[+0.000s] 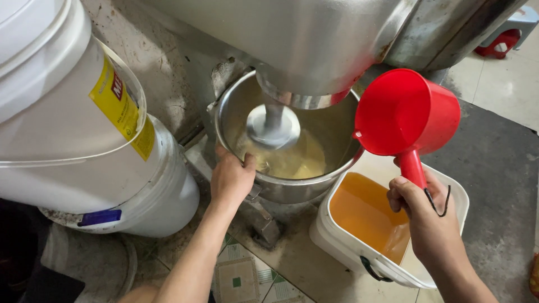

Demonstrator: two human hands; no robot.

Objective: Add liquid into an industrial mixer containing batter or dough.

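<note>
My left hand (231, 178) is clamped over the near rim of the steel mixer bowl (337, 134), fingers hooked inside, thumb outside, steadying it. Right hand (422, 209) is shut round the handle of the red scoop (405, 112), held tipped w/ its lip at the bowl's right rim; can't see if liquid is running out. Inside the bowl there's pale yellow batter (297, 163) under the mixer head (273, 126). Just right of the bowl & lower sits the white tub (348, 247) of orange liquid. White buckets (84, 146) stand left of the bowl. I judge I'm mid-pour, adding liquid. Next move, I think, needs a steady tilt, keeping the scoop's lip over the rim & clear of the mixer head.
</note>
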